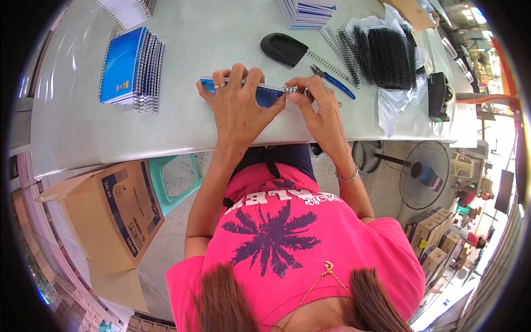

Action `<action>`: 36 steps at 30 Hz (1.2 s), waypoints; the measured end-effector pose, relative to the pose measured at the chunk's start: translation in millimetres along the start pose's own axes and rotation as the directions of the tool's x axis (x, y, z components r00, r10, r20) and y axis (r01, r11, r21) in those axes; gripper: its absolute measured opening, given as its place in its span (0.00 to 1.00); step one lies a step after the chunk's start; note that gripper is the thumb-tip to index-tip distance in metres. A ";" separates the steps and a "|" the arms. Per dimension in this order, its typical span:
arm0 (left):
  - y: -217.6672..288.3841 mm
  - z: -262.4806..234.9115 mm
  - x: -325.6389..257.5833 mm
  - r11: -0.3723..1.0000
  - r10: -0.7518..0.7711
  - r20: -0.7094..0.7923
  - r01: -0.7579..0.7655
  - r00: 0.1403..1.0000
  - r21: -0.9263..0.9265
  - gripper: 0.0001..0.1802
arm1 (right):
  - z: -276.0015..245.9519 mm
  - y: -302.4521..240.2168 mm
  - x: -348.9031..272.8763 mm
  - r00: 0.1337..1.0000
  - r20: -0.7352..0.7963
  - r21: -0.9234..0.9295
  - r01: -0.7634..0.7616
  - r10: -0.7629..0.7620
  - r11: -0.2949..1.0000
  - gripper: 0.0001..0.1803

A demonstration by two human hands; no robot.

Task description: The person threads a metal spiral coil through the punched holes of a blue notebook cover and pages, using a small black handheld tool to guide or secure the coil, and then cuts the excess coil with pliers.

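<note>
My left hand (239, 102) grips a blue-covered notebook (268, 97) from above, fingers over its far edge and thumb on the near side. It stands tilted near the table's front edge. My right hand (316, 105) pinches a dark wire spiral coil (290, 90) at the notebook's right end, where the coil meets the punched edge. How far the coil runs into the holes is hidden by my fingers. Blue-handled pliers (334, 83) lie just beyond my right hand. Past them rests another loose coil (332, 63), beside a black rounded object (283, 50).
A stack of spiral-bound blue notebooks (130, 66) stands at left. A heap of black coils (390, 58) lies on white plastic at right, near a black dispenser-like object (438, 97). Unbound books (307, 14) sit at the back. Below are a cardboard box (108, 210), green stool (176, 182) and fan (423, 176).
</note>
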State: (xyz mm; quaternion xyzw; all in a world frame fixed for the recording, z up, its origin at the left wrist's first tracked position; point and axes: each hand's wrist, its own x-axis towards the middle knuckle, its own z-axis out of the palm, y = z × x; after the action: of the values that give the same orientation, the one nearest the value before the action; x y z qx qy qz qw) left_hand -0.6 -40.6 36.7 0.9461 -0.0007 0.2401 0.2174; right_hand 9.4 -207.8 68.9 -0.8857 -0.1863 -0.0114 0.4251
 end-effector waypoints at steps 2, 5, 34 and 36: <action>0.3 -2.8 -1.6 1.000 -0.013 0.026 0.012 1.000 0.017 0.22 | 2.8 1.4 0.0 0.998 -0.023 -0.035 0.058 -0.059 0.998 0.07; -2.0 -5.8 -4.2 1.000 -0.023 0.056 0.023 0.998 -0.001 0.23 | 5.0 -1.4 2.4 0.994 -0.042 -0.109 0.098 -0.103 0.989 0.06; -18.2 -13.1 -12.1 0.999 -0.021 0.012 0.021 1.000 0.045 0.25 | 47.4 12.2 11.6 0.940 -0.133 -0.319 0.260 -0.315 0.911 0.12; -23.9 -10.9 -9.3 1.000 0.001 -0.078 -0.002 0.997 -0.011 0.25 | 43.7 11.8 10.6 0.944 -0.102 -0.305 0.269 -0.313 0.913 0.11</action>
State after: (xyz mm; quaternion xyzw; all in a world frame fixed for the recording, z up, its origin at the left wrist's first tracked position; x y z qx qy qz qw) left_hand -11.3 -15.4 31.2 0.9348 0.0055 0.2769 0.2224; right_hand 17.1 -178.0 34.0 -0.8968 -0.2804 -0.1676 0.2983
